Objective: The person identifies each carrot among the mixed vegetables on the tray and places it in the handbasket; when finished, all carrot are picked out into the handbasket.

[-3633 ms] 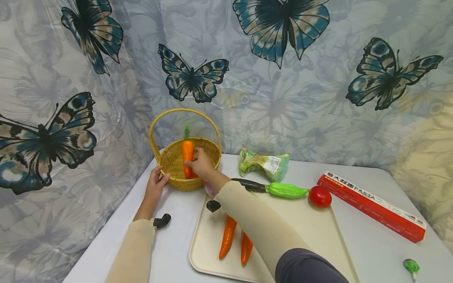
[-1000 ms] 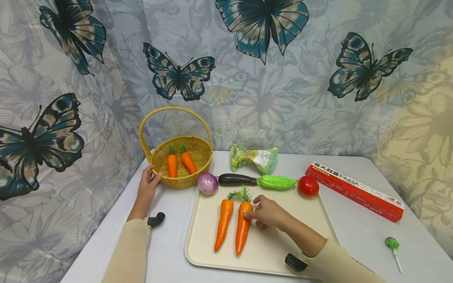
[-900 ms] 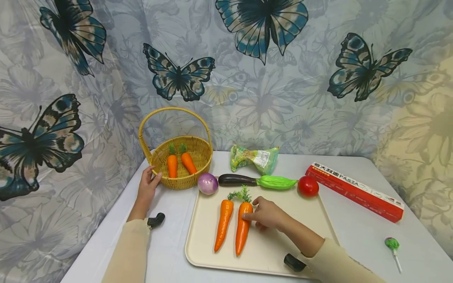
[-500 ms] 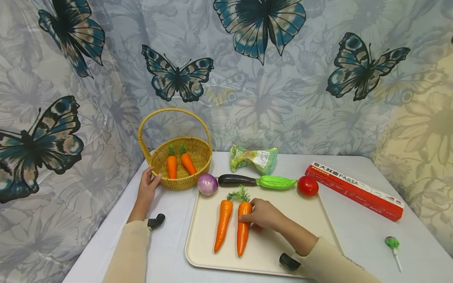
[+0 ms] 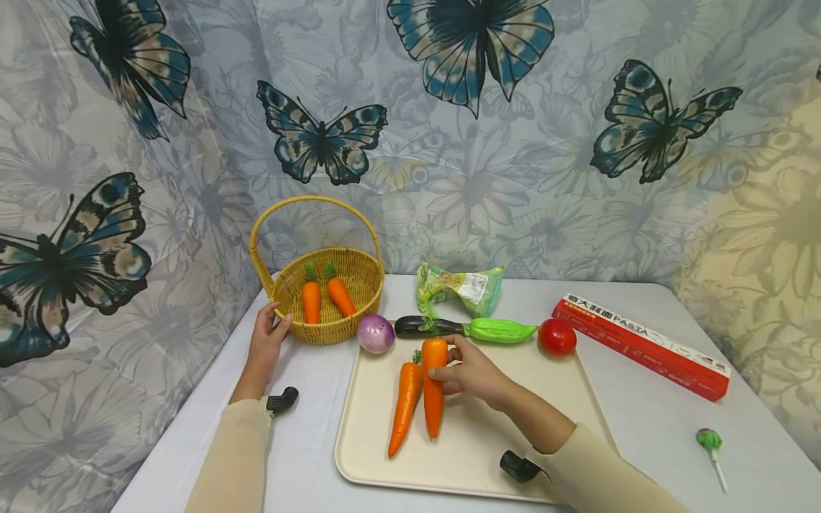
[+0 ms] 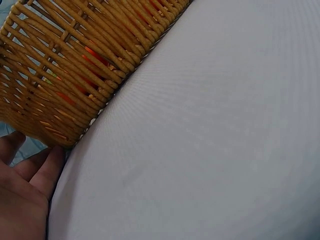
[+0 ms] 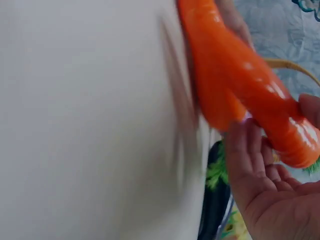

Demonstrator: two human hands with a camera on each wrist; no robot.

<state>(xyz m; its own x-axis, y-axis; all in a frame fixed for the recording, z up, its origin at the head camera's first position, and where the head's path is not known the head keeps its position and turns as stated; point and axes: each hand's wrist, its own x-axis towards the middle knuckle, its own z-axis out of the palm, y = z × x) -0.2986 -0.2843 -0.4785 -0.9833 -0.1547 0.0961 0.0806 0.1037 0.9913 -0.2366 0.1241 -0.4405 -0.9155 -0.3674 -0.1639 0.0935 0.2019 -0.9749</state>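
My right hand (image 5: 474,374) pinches a carrot (image 5: 434,392) near its thick leafy end, thumb on one side and fingers on the other. That end is raised above the cream tray (image 5: 532,434). A second carrot (image 5: 405,406) lies on the tray just left of it; in the right wrist view the held carrot (image 7: 250,80) overlaps it. My left hand (image 5: 261,345) rests against the left side of the wicker basket (image 5: 340,333), its fingers (image 6: 47,172) fairly straight at the weave. Inside the basket are two carrots, a left one (image 5: 311,303) and a right one (image 5: 341,297).
A purple onion (image 5: 375,334), an eggplant (image 5: 410,326), a green pepper-like vegetable (image 5: 500,330) and a tomato (image 5: 557,337) line the tray's back edge. Behind stands a green packet (image 5: 458,286). A red pasta box (image 5: 641,347) and a lollipop (image 5: 710,440) lie to the right.
My right hand has gone from the basket back to the tray, taken hold of the right carrot and raised its leafy end. The left hand stays at the basket.
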